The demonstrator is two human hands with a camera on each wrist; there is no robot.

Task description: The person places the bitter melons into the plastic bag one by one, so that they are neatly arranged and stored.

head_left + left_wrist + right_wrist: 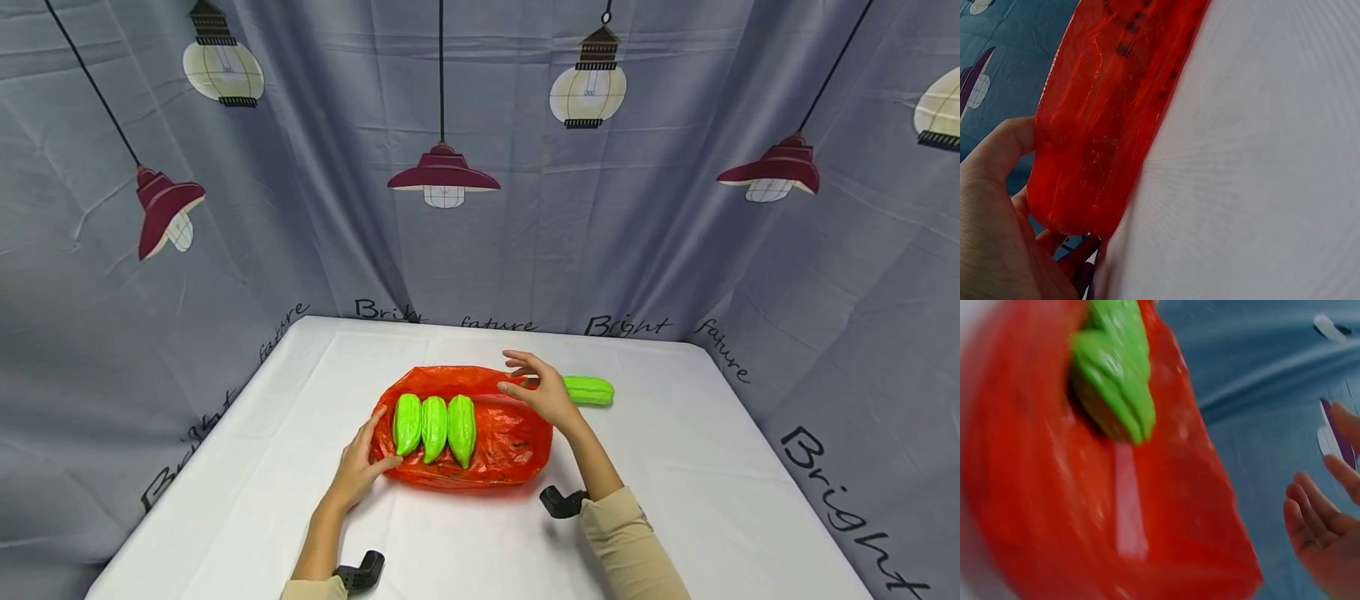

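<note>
A red plastic bag (510, 450) lies spread open on the white table. Inside, towards its left side, three bright green ridged gourds (434, 427) lie side by side. My left hand (358, 467) holds the bag's left end by its rim; in the left wrist view, thumb and fingers go around the red plastic (1097, 150). My right hand (543, 392) hovers over the bag's right end with fingers apart and nothing in them. Just beyond it lies another green gourd (588, 390) on the table, partly hidden by that hand. The right wrist view is blurred.
The white table (247, 467) extends around the bag. A grey curtain (525, 250) printed with lamps and lettering hangs behind and on both sides. Each wrist wears a black device (562, 502).
</note>
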